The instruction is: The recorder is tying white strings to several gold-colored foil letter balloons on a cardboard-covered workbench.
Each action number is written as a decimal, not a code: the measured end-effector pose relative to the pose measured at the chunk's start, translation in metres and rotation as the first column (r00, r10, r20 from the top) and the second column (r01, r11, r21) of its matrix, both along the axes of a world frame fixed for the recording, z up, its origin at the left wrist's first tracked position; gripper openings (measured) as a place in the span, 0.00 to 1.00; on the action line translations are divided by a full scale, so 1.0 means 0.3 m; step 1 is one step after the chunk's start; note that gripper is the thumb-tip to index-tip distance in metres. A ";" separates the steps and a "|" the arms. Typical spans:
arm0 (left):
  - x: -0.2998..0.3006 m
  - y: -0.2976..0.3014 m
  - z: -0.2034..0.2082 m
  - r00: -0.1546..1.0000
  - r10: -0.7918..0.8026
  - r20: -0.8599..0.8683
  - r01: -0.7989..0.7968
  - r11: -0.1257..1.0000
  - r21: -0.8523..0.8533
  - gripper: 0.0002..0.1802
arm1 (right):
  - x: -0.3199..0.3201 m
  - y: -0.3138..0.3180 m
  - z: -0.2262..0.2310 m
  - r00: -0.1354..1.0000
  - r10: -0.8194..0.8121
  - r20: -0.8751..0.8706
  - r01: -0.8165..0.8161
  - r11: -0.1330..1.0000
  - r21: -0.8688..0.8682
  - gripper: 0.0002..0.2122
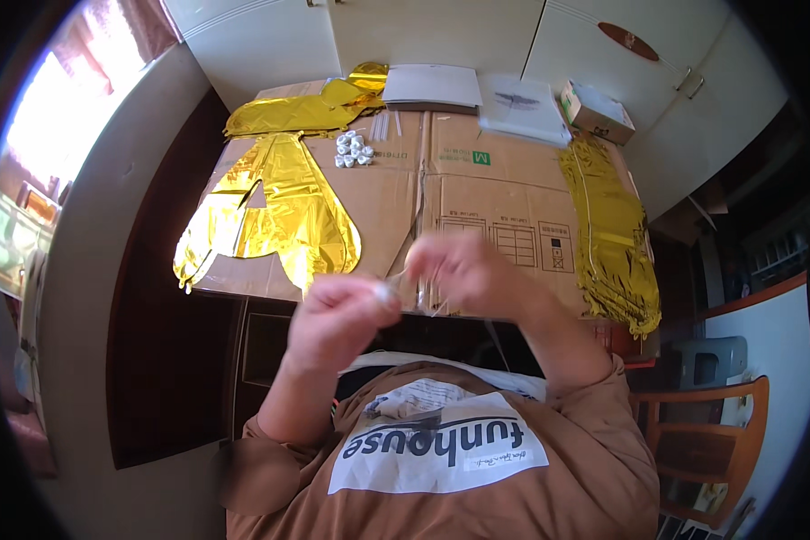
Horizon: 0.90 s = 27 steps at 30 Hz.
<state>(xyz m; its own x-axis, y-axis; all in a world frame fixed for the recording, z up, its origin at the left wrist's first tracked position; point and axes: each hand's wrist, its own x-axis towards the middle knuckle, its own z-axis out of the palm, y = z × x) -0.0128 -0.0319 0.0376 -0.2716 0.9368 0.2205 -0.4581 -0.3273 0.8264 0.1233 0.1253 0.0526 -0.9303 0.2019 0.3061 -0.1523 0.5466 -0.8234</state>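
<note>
Above the table's near edge, my left hand [335, 322] is closed, thumb and fingertips pinching a small white roll [386, 293]. My right hand [466, 273] is beside it, blurred by motion, its fingers pinched on a thin pale ribbon [399, 275]. The ribbon runs between both hands, and fine strands hang below the right fingers. To the left lies a flat gold foil balloon [310, 211], shaped like a letter A. Beyond it sits a cluster of small white rolls [353, 150], with several thin white straws [387, 125] next to them.
Cardboard [504, 184] covers the table. More gold foil balloons lie at the far left [288, 115] and along the right edge [607, 229]. At the back are a white box [433, 85], a clear plastic bag [524, 106] and a small carton [597, 112]. A wooden chair [751, 432] stands right.
</note>
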 end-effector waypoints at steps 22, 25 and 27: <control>-0.042 0.079 -0.031 0.952 0.305 -0.018 -0.305 0.947 -0.106 0.07 | 0.033 -0.001 -0.015 0.977 0.212 0.034 -0.214 0.969 0.119 0.06; 0.018 0.076 -0.069 0.940 0.020 -0.340 -0.095 0.974 -0.205 0.07 | 0.021 0.031 0.050 0.988 0.064 -0.139 -0.083 0.987 -0.138 0.07; 0.039 0.057 -0.044 0.981 -0.082 -0.174 0.065 0.993 -0.102 0.07 | 0.005 0.057 0.035 0.996 -0.046 -0.073 0.039 0.995 -0.095 0.06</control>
<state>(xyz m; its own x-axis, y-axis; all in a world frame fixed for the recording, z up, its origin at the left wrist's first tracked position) -0.0013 -0.0148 0.0244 -0.1656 0.9718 0.1681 -0.3209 -0.2142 0.9225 0.1247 0.1424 0.0630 -0.8955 0.2719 0.3522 -0.1934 0.4751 -0.8584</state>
